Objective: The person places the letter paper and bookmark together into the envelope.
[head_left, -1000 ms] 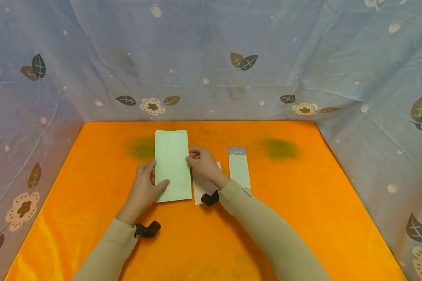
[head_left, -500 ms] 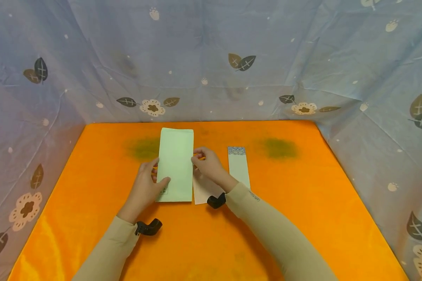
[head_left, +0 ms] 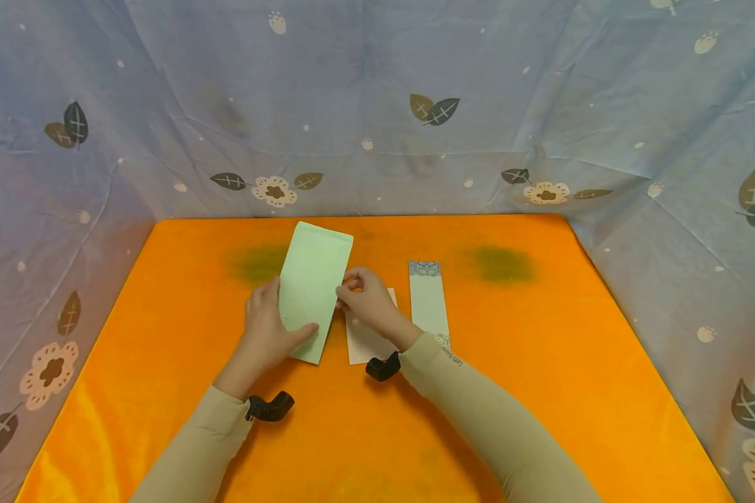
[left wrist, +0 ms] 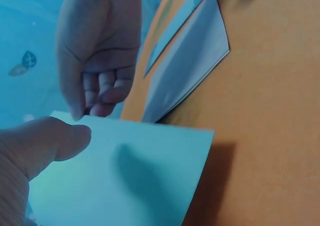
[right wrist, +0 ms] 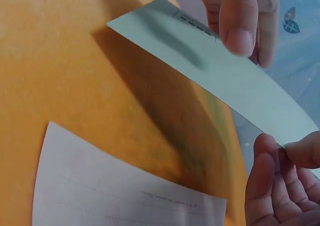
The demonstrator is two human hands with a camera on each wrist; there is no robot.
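Observation:
A long pale green envelope [head_left: 314, 279] is held up over the orange cloth, tilted with its top leaning right. My left hand [head_left: 265, 335] grips its lower left side, thumb across the front and fingers behind. My right hand [head_left: 372, 304] pinches the right edge between thumb and fingertips, as the right wrist view shows. A small printed box with dark characters [right wrist: 195, 24] sits near one end of the envelope. Seen from the left wrist, the left thumb [left wrist: 65, 138] presses on the envelope's face [left wrist: 140, 181].
Under the right wrist lies a pinkish-white sheet [right wrist: 125, 186] with faint dotted lines. To its right is a narrow pale card [head_left: 428, 300] with blue lace-patterned ends. Patterned curtains [head_left: 365, 105] close off the back and sides of the orange-covered table [head_left: 572, 384].
The envelope first shifted right while nearly upright, then tilted clockwise, its lower end swinging left. Both hands stay on it with only small shifts.

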